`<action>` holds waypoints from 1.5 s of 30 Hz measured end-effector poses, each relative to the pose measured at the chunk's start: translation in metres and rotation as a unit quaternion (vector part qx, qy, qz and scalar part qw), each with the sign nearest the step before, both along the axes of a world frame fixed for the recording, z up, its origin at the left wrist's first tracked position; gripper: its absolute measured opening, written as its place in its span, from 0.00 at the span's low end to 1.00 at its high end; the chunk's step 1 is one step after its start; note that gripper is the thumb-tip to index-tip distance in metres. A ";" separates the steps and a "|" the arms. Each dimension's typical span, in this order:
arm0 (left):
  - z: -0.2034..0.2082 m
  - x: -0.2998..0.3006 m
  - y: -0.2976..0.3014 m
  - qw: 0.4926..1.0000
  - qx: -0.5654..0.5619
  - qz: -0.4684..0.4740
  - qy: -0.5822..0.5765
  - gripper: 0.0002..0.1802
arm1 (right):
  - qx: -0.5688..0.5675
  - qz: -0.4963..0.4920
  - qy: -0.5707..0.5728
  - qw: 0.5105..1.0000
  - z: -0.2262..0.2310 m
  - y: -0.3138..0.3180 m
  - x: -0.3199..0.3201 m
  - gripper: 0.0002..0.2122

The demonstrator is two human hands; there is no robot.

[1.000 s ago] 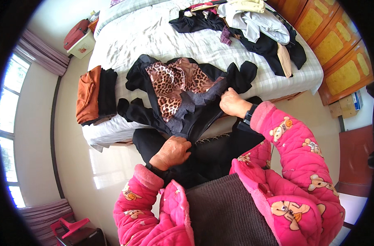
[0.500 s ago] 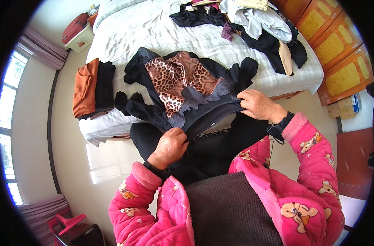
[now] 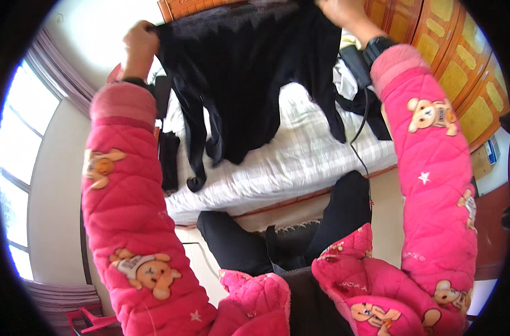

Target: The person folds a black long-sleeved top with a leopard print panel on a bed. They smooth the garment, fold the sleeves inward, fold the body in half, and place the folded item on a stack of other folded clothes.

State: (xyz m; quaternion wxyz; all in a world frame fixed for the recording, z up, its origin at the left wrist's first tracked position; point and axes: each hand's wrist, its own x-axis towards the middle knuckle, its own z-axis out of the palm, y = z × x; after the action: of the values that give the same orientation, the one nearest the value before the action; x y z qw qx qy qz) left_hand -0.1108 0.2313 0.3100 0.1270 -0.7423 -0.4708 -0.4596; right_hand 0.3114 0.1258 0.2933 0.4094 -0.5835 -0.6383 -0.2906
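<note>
A black long-sleeved top (image 3: 232,73) hangs spread in the air above the bed, its two sleeves dangling. At its upper left corner my left hand (image 3: 141,47) is closed on the cloth. My right hand (image 3: 344,12) grips the upper right corner, partly cut off by the top edge of the picture. A greyish strip runs along the garment's top edge; the leopard-print part is out of sight. Both arms, in pink quilted sleeves, are stretched forward and raised.
Below the garment lies the bed (image 3: 300,162) with a pale checked cover. Folded dark clothes (image 3: 169,162) lie at its left edge, and loose clothes (image 3: 372,115) at its right. Wooden wardrobe doors (image 3: 456,50) stand at the right. A black cable (image 3: 362,126) hangs from my right wrist.
Both hands have risen and moved away from my lap, lifting the top off the bed so that it now hangs full length. The leopard-print lining no longer shows.
</note>
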 end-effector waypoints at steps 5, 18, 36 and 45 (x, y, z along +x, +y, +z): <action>0.057 -0.010 -0.011 0.996 0.071 -0.051 -0.013 0.12 | 0.060 0.073 0.021 0.995 0.075 -0.032 -0.005 0.09; 0.051 -0.003 -0.076 0.926 0.021 -0.235 -0.293 0.14 | -0.014 0.347 0.263 0.900 0.086 -0.061 -0.015 0.07; 0.086 -0.026 -0.008 0.976 0.183 -0.086 -0.075 0.10 | 0.181 0.379 0.235 0.877 0.109 0.019 -0.026 0.08; -0.169 -0.065 -0.125 0.987 0.028 -0.132 0.088 0.11 | -0.258 0.359 0.160 0.883 -0.129 -0.076 -0.014 0.05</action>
State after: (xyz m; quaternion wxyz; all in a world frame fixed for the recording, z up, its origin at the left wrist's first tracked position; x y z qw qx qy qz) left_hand -0.1756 0.1060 0.1405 0.1274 -0.8316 -0.3424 -0.4182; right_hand 0.2975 0.0496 0.1644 0.4171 -0.4384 -0.7821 0.1487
